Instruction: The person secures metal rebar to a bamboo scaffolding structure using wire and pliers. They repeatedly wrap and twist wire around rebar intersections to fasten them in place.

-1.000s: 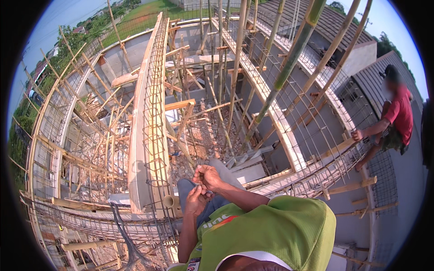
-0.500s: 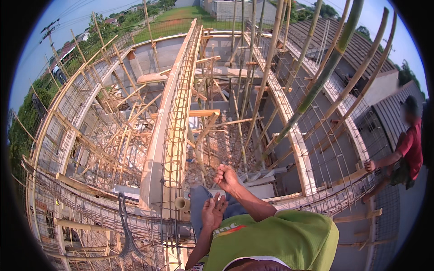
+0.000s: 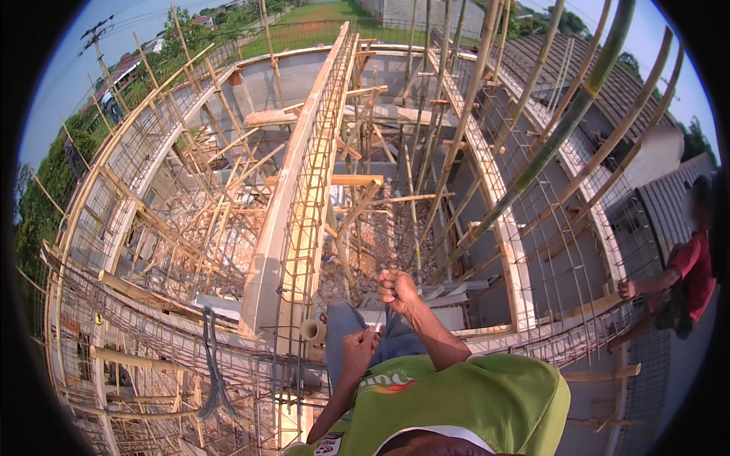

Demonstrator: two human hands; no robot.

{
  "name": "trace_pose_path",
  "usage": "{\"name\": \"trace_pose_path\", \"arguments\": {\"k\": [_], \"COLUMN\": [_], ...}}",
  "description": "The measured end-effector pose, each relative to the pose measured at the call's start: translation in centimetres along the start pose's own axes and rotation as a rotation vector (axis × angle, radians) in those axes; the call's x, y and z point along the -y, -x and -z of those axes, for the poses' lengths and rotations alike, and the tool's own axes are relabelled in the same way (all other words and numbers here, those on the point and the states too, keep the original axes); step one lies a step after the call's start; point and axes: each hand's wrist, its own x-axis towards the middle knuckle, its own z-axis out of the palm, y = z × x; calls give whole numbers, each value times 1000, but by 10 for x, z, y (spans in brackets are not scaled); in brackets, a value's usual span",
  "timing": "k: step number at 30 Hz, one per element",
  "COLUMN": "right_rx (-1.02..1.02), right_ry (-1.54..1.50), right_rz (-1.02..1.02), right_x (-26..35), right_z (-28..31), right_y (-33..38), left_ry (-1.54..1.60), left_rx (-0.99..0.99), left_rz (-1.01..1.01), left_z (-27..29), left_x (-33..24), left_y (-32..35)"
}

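My left hand is closed, low over my lap in front of the grey-blue trousers. Just ahead and to its right, my right hand is held up in a fist. Whatever either fist holds, if anything, is hidden or too thin to make out. Left of my knees, the cut end of a bamboo pole sticks up beside the rebar cage of a wooden beam form. Farther left, a bundle of dark wires hangs over the bars.
A long timber board runs away from me along the cage. Rubble lies far below among props. Bamboo poles slant up at right. A person in a red shirt rests a hand on the right-hand beam.
My left hand has gone from loosely spread to closed. The right hand has tightened and moved slightly right. The whole view has shifted a little.
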Motion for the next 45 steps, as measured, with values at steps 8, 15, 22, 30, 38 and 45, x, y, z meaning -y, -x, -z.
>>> {"name": "trace_pose_path", "arguments": {"k": [8, 15, 22, 30, 38, 45], "right_rx": [276, 301, 185, 112, 449, -66], "right_ry": [-161, -46, 7, -91, -86, 83], "right_rz": [10, 211, 321, 289, 294, 351], "right_x": [39, 75, 75, 65, 55, 23], "right_z": [0, 10, 26, 20, -5, -11], "right_y": [15, 61, 84, 72, 71, 45], "left_ry": [329, 86, -50, 739, 1675, -274], "left_rx": [98, 524, 582, 534, 666, 202], "left_rz": [26, 144, 351, 580, 840, -143], "left_z": [-44, -59, -71, -48, -52, -14], "left_x": [-9, -32, -49, -18, -22, -21], "left_y": [-3, -16, -17, -19, 16, -1]}}
